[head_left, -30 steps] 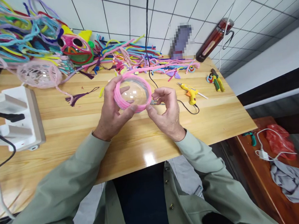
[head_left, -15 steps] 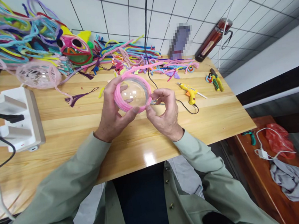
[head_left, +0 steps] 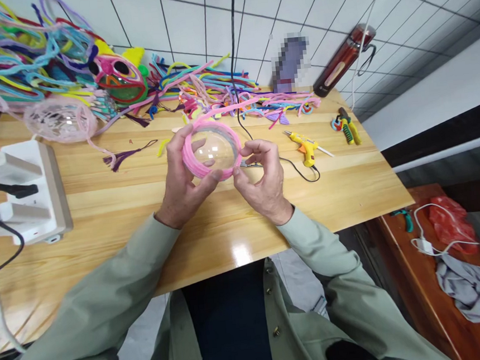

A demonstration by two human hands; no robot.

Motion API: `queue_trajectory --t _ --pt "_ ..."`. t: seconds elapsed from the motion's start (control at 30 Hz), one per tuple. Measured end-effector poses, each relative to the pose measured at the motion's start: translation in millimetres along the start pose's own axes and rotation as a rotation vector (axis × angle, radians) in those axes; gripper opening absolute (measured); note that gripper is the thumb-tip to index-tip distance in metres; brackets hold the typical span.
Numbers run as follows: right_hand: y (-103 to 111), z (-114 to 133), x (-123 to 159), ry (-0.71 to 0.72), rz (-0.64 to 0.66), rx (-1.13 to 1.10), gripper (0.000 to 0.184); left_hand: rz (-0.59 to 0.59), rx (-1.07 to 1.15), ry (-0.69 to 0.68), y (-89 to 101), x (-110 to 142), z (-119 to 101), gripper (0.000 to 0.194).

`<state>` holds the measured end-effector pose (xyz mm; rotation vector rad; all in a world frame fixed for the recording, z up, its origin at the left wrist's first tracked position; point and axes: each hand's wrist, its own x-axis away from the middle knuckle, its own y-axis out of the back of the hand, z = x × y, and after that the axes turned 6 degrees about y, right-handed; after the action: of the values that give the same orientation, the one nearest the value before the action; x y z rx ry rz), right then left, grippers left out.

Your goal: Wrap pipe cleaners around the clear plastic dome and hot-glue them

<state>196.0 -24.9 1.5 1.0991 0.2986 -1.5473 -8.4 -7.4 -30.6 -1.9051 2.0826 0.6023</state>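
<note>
Here, pink ring (head_left: 188, 157), strand (head_left: 225, 110) pointing right

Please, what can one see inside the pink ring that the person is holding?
Inside the pink ring is a clear, shiny piece; through it show fingers of the left hand and the table. What lies behind those fingers is covered and cannot be seen.

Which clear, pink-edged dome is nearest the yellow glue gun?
The bright-pink-rimmed dome, in the left hand with the right hand at its rim; the paler-pink dome lies by the white power strip.
</note>
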Motion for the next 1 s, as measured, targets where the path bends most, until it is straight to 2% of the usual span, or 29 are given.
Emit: queue_trajectory --t 0.2,0.47,0.7,0.83,1.0 --pt "-5.6 -5.8 2.2 -0.021 -0.006 -0.053 0.043 -0.012 -0.018 0.016 -2.8 -0.7 0.2 0.097" --pt "-7.3 -8.8 3.7 -0.095 0.018 -0.067 0.046 -0.021 0.0 0.064 -6.1 3.5 1.7 0.084" --pt "-14.3 -12.7 5.1 0.012 -0.035 0.007 0.042 -0.128 0.011 0.005 -10.8 3.8 19.2 0.087" --pt "-15.3 -15.5 4.1 0.072 -0.03 0.025 0.037 -0.107 0.027 0.054 -9.2 3.3 26.8 0.092" --pt "-16.2 -14.9 3.4 0.057 -0.017 0.037 0.039 -0.123 0.065 0.122 -8.4 2.5 27.1 0.094"
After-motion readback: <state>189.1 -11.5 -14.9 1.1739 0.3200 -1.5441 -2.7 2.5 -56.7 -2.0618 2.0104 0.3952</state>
